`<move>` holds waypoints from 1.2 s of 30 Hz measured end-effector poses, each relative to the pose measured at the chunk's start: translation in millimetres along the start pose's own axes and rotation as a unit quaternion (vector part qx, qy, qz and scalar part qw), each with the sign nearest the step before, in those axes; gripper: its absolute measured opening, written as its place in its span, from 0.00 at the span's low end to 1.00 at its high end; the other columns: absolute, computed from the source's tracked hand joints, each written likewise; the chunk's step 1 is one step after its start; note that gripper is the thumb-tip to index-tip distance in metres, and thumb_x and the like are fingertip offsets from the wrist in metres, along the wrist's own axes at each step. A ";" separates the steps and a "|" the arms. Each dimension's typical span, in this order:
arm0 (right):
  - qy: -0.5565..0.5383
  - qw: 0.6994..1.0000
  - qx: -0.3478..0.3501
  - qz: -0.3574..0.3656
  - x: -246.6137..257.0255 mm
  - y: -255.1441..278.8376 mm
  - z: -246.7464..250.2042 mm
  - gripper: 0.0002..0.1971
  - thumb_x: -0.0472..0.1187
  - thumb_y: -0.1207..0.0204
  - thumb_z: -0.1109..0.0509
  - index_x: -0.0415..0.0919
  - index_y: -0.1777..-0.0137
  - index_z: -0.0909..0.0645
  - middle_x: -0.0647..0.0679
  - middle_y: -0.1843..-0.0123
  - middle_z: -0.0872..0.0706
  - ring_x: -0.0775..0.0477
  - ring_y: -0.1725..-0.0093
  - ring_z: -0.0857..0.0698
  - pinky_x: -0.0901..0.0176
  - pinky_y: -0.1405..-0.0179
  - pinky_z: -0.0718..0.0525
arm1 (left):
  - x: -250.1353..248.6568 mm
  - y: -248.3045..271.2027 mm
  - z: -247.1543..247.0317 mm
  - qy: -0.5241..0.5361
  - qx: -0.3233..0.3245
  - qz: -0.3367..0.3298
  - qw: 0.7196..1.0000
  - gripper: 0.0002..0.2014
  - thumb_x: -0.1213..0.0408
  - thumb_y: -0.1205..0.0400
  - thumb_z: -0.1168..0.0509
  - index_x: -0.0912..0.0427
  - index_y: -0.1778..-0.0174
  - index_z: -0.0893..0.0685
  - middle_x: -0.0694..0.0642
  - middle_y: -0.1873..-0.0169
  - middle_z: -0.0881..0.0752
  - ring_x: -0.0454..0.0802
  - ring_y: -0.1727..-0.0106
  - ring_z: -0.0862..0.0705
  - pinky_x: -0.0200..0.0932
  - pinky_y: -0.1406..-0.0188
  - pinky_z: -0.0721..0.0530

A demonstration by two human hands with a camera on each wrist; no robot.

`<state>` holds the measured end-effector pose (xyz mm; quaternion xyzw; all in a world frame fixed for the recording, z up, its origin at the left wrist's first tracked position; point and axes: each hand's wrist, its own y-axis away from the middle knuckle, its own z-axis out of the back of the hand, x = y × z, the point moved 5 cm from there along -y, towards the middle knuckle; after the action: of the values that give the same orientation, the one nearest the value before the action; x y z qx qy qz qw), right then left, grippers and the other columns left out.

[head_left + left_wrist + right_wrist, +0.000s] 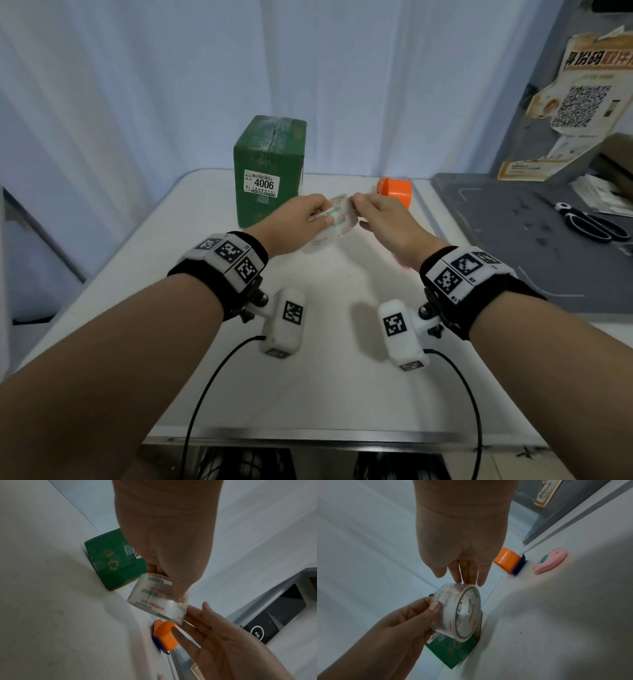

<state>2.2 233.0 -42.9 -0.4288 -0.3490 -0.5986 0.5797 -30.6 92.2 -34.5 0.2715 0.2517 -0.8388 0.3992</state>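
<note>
Tabletop (325, 359): white, carries all items. A grey mat (513, 246) lies along its right side.

Green box (269, 164): upright at far centre, with the label "4006" on its near face.

Both forearms reach forward from the near edge, and the hands meet in the air just near-right of the box.

Left hand (291, 226): thumb pressed on the outer winding, fingers curled round the other side. It is grasping the tape roll (339, 216).

Right hand (387, 222): fingers straight and close together, tips touching the roll's rim, thumb apart. It is released and grasps nothing.

Tape roll: clear with green and orange print. It is held off the tabletop, tilted, between the two hands, with its open core turned towards the right hand.

Orange dispenser (394, 192): on the tabletop at far right, beyond the right hand.

Scissors (589, 226): on the mat, well to the right. Only the head view shows them.

Pink oval object (550, 560): has a teal spot and lies near the dispenser. It shows plainly only in the right wrist view.

The left wrist view alone shows the orange recycling mark on the box's side.
</note>
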 end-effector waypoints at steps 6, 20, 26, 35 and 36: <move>0.058 0.997 -0.022 0.045 3.7 1.3 -4.0 0.16 0.35 0.20 0.35 0.32 0.34 0.19 0.39 0.36 0.14 0.52 0.45 0.19 0.62 0.38 0.21 | 3.3 -4.0 1.3 -0.037 -0.040 0.025 0.998 0.13 0.61 0.17 0.40 0.67 0.45 0.18 0.57 0.59 0.18 0.52 0.60 0.23 0.36 0.68 0.29; 0.085 0.993 -0.063 0.053 6.2 -8.6 -5.2 0.14 0.35 0.23 0.32 0.48 0.70 0.25 0.55 0.69 0.21 0.47 0.62 0.20 0.55 0.56 0.20 | -2.0 -1.1 3.0 -0.005 -0.034 0.029 0.999 0.16 0.55 0.19 0.35 0.67 0.50 0.17 0.57 0.63 0.17 0.52 0.63 0.22 0.41 0.67 0.26; 0.201 0.974 -0.074 0.080 6.2 -18.7 7.3 0.06 0.35 0.19 0.39 0.39 0.58 0.26 0.58 0.68 0.27 0.52 0.66 0.26 0.71 0.70 0.32 | -4.2 6.5 5.6 0.042 0.004 0.012 0.999 0.07 0.64 0.18 0.36 0.64 0.50 0.18 0.52 0.65 0.14 0.43 0.67 0.19 0.28 0.69 0.22; 0.222 0.967 -0.063 0.109 16.3 -18.4 1.9 0.07 0.30 0.20 0.41 0.39 0.58 0.27 0.54 0.66 0.25 0.48 0.61 0.24 0.62 0.67 0.30 | -1.2 -5.5 10.2 -0.080 -0.041 0.017 0.996 0.12 0.59 0.17 0.39 0.66 0.48 0.19 0.55 0.61 0.21 0.51 0.61 0.24 0.36 0.70 0.30; 0.211 0.969 -0.057 0.114 18.9 -16.7 0.4 0.06 0.30 0.20 0.41 0.39 0.57 0.27 0.53 0.66 0.25 0.46 0.59 0.23 0.61 0.66 0.29 | 1.3 -6.6 11.5 -0.085 -0.047 0.025 0.995 0.12 0.59 0.17 0.39 0.66 0.48 0.20 0.55 0.60 0.21 0.52 0.60 0.24 0.38 0.70 0.31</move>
<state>-13.6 227.3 -24.1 -0.3623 -0.1331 -0.6240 0.6794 -39.6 87.7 -25.7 0.1859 0.2493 -0.8357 0.4527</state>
